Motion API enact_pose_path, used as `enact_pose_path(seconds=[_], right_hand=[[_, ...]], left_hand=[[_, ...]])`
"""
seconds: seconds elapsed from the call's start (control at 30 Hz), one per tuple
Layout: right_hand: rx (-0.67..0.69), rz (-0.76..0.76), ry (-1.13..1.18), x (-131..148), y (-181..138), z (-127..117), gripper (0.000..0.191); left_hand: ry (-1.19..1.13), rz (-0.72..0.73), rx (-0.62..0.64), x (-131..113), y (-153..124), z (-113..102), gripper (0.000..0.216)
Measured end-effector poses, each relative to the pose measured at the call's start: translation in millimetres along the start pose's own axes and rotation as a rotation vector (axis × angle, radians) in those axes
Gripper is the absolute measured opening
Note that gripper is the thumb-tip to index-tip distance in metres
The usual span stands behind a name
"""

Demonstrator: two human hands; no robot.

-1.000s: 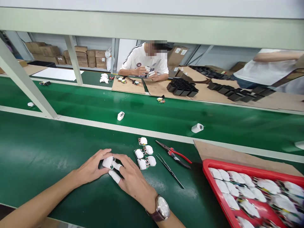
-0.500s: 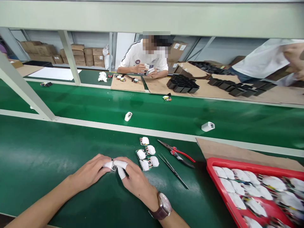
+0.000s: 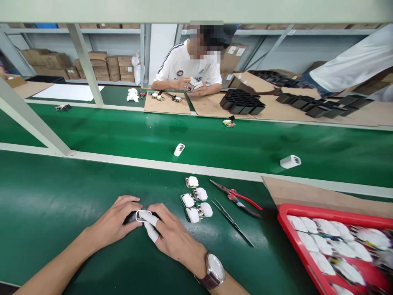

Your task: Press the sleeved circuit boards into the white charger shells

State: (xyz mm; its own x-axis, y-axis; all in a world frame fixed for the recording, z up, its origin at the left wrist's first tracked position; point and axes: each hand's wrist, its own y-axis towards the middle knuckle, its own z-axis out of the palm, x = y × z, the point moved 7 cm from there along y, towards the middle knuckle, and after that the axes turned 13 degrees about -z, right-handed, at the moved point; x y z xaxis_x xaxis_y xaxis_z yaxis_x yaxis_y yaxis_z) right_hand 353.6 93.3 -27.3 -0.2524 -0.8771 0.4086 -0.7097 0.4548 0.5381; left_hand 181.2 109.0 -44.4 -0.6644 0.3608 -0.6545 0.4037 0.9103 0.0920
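The oval-mouthed white shell (image 3: 143, 212) looks smooth plastic; the red rimmed tray (image 3: 293, 239), glossy plastic; the slim silver tweezers (image 3: 233, 224), shiny metal; the flat brown sheet (image 3: 291, 190), matt cardboard.

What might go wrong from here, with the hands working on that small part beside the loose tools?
1. The left hand holds the small white-rimmed housing near the fingertips, so it might slip.
2. The right hand's covered fingers are at the housing's open end; a cover could snag on the rim.
3. The tweezers lie loose near the white-topped boards; a careless sweep might knock them together.
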Motion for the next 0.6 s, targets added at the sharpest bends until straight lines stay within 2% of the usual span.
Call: enact_pose_path(seconds=[0.17,0.3,0.43,0.6], right_hand=[[-0.058,0.102,0.062,-9,-6,2,0.036],[-0.048,0.211,0.064,-17,-16,2,0.046],[0.0,0.15,-0.01,-11,-17,-6,0.045],[-0.002,0.104,-0.154,-10,-19,-14,0.028]], left_hand=[[-0.057,0.201,-0.086,-19,-4,-9,0.022],[0.021,0.245,-0.093,-24,-5,-8,0.023],[0.038,0.262,-0.111,-26,-5,-7,0.024],[-0.01,0.226,-0.098,-34,-2,-9,0.023]])
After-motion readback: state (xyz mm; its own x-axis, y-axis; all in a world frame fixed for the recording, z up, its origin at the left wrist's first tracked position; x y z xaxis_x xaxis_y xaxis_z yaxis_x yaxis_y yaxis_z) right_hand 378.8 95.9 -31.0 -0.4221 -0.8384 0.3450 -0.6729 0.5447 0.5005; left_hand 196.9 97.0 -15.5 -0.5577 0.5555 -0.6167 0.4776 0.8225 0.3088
